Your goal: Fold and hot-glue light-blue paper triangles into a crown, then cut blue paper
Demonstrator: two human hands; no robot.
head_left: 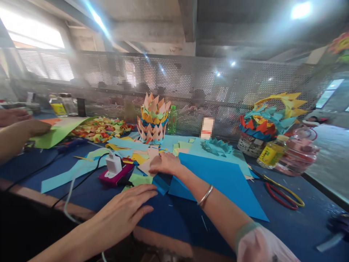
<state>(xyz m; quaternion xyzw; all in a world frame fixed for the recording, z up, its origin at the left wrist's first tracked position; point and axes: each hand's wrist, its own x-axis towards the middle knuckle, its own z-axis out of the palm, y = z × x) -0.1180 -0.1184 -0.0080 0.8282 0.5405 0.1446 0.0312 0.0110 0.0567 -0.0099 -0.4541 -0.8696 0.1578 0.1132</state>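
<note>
My left hand lies flat and open by the table's front part, fingers stretched toward small dark blue paper pieces and a light green paper piece. Farther forward, my right hand reaches in among the scraps. Its bent fingers close on a peach paper piece, their tips partly hidden. A silver bangle circles the right wrist. Beneath the right forearm spreads a large blue paper sheet. Yellow paper pieces lie just beyond my hands.
A purple power strip with a white charger sits left, cables trailing. Behind stand layered paper petal rings and a green bottle. Scissors and a yellow-labelled bottle are right. At left, another person's hands hold green paper.
</note>
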